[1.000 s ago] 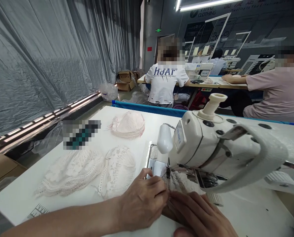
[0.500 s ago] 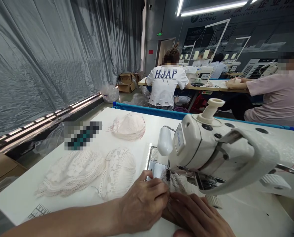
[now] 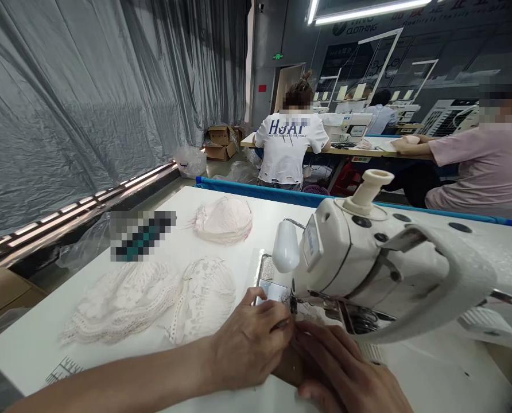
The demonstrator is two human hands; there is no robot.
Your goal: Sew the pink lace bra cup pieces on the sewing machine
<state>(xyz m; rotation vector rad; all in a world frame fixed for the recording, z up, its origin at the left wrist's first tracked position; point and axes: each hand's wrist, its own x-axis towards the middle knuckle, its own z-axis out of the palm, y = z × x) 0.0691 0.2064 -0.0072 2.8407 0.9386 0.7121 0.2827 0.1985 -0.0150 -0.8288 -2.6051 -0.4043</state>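
Note:
At the needle of a white sewing machine (image 3: 333,246), both hands work close together on a piece of pale lace fabric (image 3: 311,312), mostly hidden by fingers and machine head. My left hand (image 3: 251,341) is closed, its curled fingertips pinching the fabric just left of the presser foot (image 3: 293,303). On the near right side, my right hand (image 3: 346,367) rests over the fabric, fingers long and together, thumb lower down. A brownish patch of material (image 3: 290,366) shows between the hands. Part of the metal needle plate (image 3: 274,291) is visible beyond my left fingers.
Left of the machine lie white lace pieces (image 3: 118,304), another gathered lace piece (image 3: 206,298) and a pale pink stack of cups (image 3: 224,219). A blurred dark-green item (image 3: 144,236) lies near the table's left edge. People (image 3: 293,140) sit at sewing tables ahead.
My hands stay at the needle with only slight shifts. Less of the lace shows behind the presser foot, and more of the brownish material shows between the hands. The view has tilted slightly.

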